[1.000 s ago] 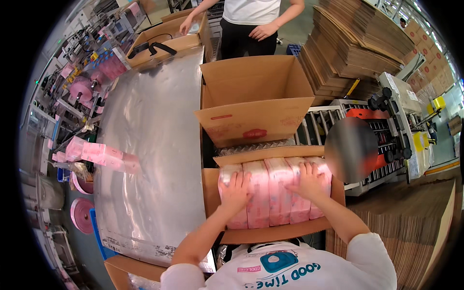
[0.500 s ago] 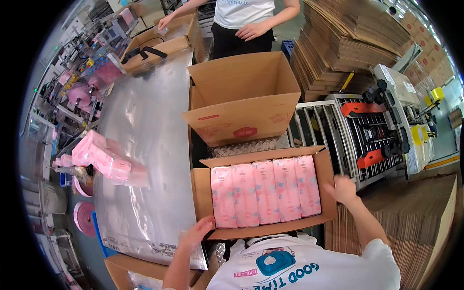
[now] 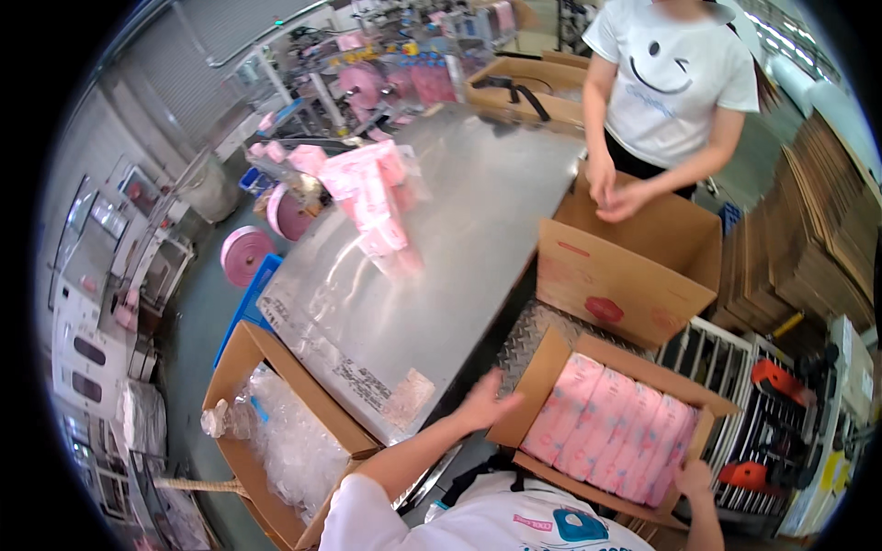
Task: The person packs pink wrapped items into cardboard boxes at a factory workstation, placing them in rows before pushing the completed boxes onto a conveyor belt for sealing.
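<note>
A cardboard box [image 3: 533, 390] at the lower right holds a row of several pink soft packs [image 3: 611, 427], standing side by side. My left hand [image 3: 487, 401] hovers just off the box's left side, fingers spread, with nothing in it. At the right side, my right hand [image 3: 695, 479] is curled over the box's wall beside the last pack; part of its fingers is hidden. Behind this box stands a second, open cardboard box [image 3: 606, 275], with a co-worker's two hands [image 3: 617, 193] held together above it.
More pink packs [image 3: 372, 197] lie on the metal table [image 3: 441, 275]. An open carton [image 3: 243, 363] of clear plastic film sits at the lower left. Flattened cardboard [image 3: 808, 220] is stacked at the right, by a roller conveyor [image 3: 735, 386]. Pink rolls [image 3: 246, 255] stand beyond the table.
The view has swung to the left, bringing the carton of plastic film into sight. My left hand has come away from the filled box's near corner. The co-worker's hands have come together over the second box.
</note>
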